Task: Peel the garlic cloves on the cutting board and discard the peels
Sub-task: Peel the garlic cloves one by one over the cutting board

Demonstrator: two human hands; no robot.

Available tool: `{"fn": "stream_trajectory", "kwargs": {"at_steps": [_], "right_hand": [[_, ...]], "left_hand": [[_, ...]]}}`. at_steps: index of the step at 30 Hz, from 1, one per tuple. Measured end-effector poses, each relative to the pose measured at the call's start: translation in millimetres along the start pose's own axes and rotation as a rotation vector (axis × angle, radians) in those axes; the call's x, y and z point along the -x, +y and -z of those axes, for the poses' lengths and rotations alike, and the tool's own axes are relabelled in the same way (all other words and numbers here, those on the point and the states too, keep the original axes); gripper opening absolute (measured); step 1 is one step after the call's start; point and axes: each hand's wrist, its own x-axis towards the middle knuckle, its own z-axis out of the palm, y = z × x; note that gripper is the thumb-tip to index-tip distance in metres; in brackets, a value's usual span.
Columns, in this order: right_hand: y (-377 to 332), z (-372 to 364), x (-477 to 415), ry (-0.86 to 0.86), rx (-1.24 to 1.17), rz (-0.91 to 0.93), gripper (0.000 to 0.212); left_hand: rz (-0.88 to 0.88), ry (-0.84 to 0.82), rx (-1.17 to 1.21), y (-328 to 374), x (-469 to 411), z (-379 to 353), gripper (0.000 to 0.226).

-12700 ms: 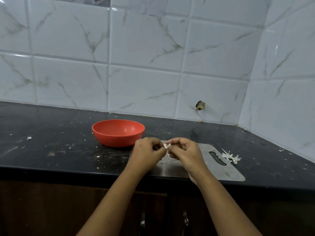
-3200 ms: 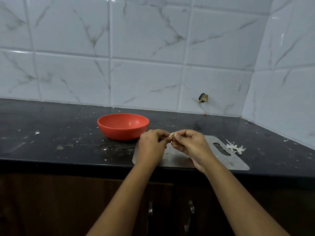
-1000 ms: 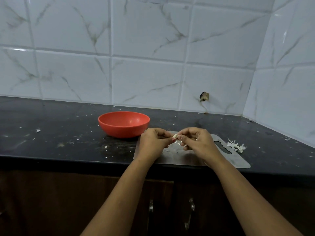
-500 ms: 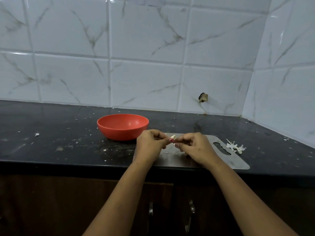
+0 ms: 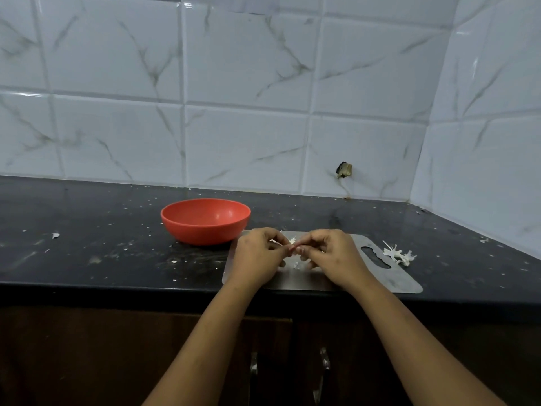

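Observation:
My left hand (image 5: 259, 257) and my right hand (image 5: 330, 254) meet over the steel cutting board (image 5: 389, 281), fingertips together, pinching a small garlic clove (image 5: 292, 247) that is mostly hidden between them. A thin flake of white peel (image 5: 275, 242) sticks out by my left fingers. A few white peel bits (image 5: 295, 264) lie on the board under my hands. A heap of discarded peels (image 5: 398, 254) lies on the counter just past the board's right end, beside its handle slot.
A red-orange bowl (image 5: 205, 220) stands on the black counter (image 5: 87, 244) just left of the board, close to my left hand. Small white scraps dot the counter. Tiled walls close the back and right side. Cabinet doors with handles (image 5: 322, 364) are below the counter edge.
My hands stay together over the board, working the clove. They have dropped slightly toward the board, and a flake of peel now shows at my left fingers.

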Motion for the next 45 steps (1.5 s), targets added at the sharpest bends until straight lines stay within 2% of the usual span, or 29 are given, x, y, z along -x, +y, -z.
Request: {"fn": "stream_trajectory", "kwargs": {"at_steps": [4, 7, 10, 19, 28, 33, 40, 45], "right_hand": [[-2.5, 1.0, 1.3, -0.028, -0.253, -0.031, 0.021], [-2.3, 0.2, 0.9, -0.049, -0.302, -0.04, 0.021], [-1.8, 0.2, 0.7, -0.031, -0.286, -0.039, 0.017], [1.2, 0.9, -0.3, -0.045, -0.205, -0.041, 0.026], [4.8, -3.6, -4.2, -0.121, 0.199, 0.004, 0.021], [-1.0, -3.2, -0.3, -0.118, 0.302, 0.056, 0.021], [-0.2, -3.2, 1.1, -0.083, 0.257, 0.105, 0.015], [-3.6, -2.0, 1.6, -0.055, 0.16, 0.094, 0.023]], "left_hand": [[0.001, 0.053, 0.069, 1.3, -0.4, -1.5, 0.007], [-0.017, 0.07, 0.086, 0.2, -1.7, -2.6, 0.019], [-0.016, 0.06, 0.124, 1.0, -1.8, -4.1, 0.017], [0.065, 0.064, 0.14, 5.3, 0.1, -7.6, 0.01], [0.04, 0.101, 0.132, 1.9, 0.4, -6.7, 0.013], [0.023, 0.081, 0.072, 3.8, 1.4, -7.1, 0.011], [0.072, -0.005, 0.277, 4.0, 1.3, -3.0, 0.009], [0.098, -0.114, 0.313, 0.0, -5.1, -2.7, 0.017]]}}
